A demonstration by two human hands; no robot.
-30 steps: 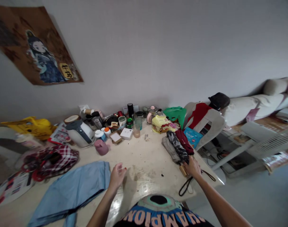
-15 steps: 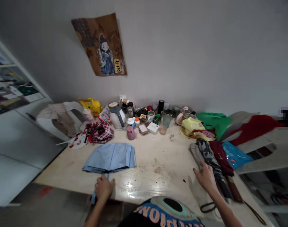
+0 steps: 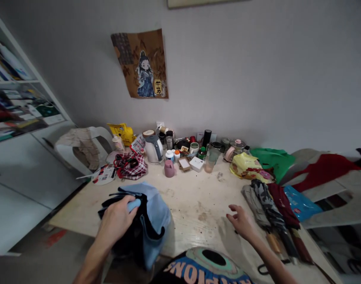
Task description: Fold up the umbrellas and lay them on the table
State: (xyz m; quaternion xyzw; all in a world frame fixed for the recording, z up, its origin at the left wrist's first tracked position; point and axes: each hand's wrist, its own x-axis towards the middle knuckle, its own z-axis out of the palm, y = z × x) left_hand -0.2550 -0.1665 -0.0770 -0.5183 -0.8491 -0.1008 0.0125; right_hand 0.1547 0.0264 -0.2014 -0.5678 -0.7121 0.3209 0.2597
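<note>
The light blue umbrella (image 3: 152, 213) is at the near left edge of the worktop (image 3: 195, 197). It is half lifted, and its black inside shows under the blue cloth. The left hand (image 3: 117, 221) is closed around the umbrella's blue handle, and the cloth hangs loose around it. The right hand (image 3: 242, 221) is empty. Its fingers are spread wide and it hovers low over the bare wood in the middle, well apart from the blue umbrella.

To do this well, I think the left hand should keep a firm hold on the handle so the umbrella does not slip off the edge. The loose cloth looks floppy, so it may need the other hand to smooth the folds one way and keep them from bunching. It would help to keep the cloth away from the dark crumbs and stains on the wood.

Just to the right of the right hand lie three folded umbrellas (image 3: 267, 207) side by side, one grey, one patterned and one dark red. At the back, near the wall, stand a white kettle (image 3: 153, 149), a pink cup (image 3: 169, 169), jars and small boxes. A red checked cloth (image 3: 131, 165) lies at the back left. A yellow bag (image 3: 247, 165) sits at the back right.
</note>
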